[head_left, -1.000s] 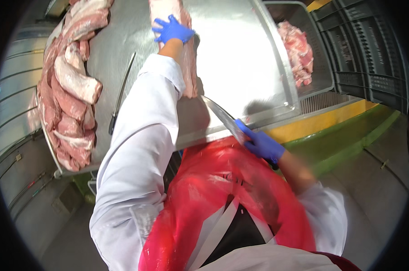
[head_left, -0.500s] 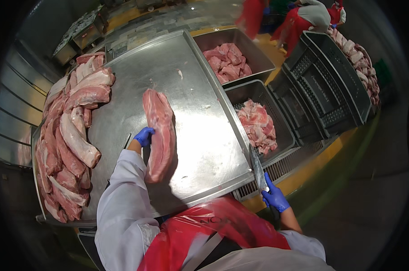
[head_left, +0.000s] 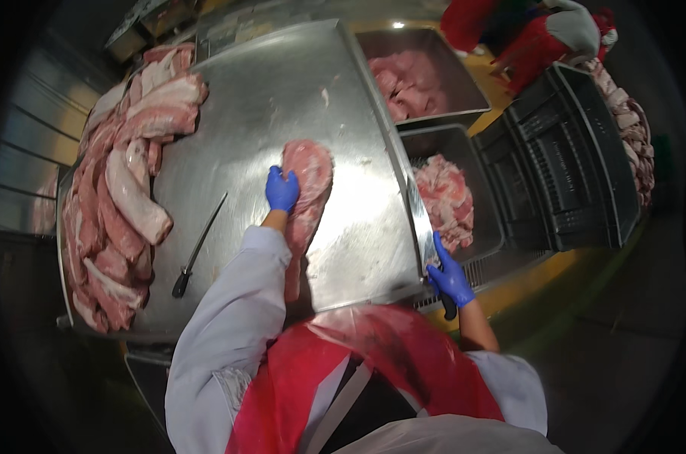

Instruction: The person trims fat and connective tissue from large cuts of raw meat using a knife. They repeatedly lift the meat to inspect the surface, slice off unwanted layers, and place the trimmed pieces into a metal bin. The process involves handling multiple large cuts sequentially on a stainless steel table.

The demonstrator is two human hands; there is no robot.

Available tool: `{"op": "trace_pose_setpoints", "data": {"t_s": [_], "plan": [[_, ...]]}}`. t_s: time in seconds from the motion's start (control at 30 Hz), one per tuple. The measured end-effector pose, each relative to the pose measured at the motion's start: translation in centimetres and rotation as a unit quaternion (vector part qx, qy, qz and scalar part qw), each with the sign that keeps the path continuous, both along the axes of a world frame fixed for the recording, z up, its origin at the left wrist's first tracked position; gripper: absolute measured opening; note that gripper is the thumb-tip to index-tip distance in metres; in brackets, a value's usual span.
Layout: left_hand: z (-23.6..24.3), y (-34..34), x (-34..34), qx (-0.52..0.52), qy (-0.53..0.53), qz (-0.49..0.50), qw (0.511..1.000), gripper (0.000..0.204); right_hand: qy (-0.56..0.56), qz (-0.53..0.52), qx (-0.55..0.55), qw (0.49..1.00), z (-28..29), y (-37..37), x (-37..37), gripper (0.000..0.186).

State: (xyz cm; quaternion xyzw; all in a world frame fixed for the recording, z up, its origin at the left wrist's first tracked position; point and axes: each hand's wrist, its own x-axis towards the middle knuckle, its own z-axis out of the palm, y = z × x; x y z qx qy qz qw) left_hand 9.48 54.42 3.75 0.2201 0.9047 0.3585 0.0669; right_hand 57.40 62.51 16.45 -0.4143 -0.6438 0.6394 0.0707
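Slab of meat (head_left: 313, 181) shifted right, away from the heap

Down the left of the frame, the heap of meat (head_left: 120, 219) covers that side of the metal worktop (head_left: 237, 98). Right of it lies a sharpening steel (head_left: 201, 240), handle toward the lower edge. Near the centre, the left hand (head_left: 282, 191) rests at the slab's left edge, fingers slightly apart; whether they pinch it, I cannot tell. Right of centre, the blade of the knife (head_left: 421, 231) points upward along the worktop's right rim, its black handle wrapped by the fingers of the right hand (head_left: 450, 280). Just beyond are a grey crate (head_left: 488, 189) of trimmings (head_left: 443, 200) and, above it, a metal tub (head_left: 479, 111) of meat. Black crates (head_left: 566, 163) stand farther right, below a person in red (head_left: 536, 49).
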Motion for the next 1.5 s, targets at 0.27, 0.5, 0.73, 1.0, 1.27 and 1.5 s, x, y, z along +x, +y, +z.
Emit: {"op": "trace_pose_setpoints", "data": {"t_s": [0.27,0.5,0.73,1.0,1.27,1.5], "plan": [[3.5,-11.2,6.5,-0.186,-0.087,-0.211,0.956,0.058,0.006,0.009,-0.021,1.0,-0.9,1.3,-2.4,0.083],[10.0,-15.6,9.4,-0.152,0.137,-0.385,0.9,0.063,0.026,-0.044,-0.023,0.998,-2.4,1.2,-1.1,0.08],[5.8,1.4,14.1,-0.188,0.058,-0.355,0.914,0.032,0.029,-0.024,0.027,0.999,-5.4,2.3,-4.5,0.079],[14.6,-8.2,-2.2,0.228,-0.316,-0.122,0.913,0.019,0.042,0.101,-0.068,0.992,-6.7,-2.7,-14.9,0.08],[19.5,-6.4,3.7,0.172,-0.299,-0.195,0.918,0.012,-0.054,0.293,-0.068,0.952,-4.4,-9.0,-26.8,0.075],[26.3,-10.0,5.8,0.231,-0.055,-0.436,0.868,0.01,-0.046,0.304,-0.142,0.941,-3.7,-13.8,-23.3,0.072]]}}
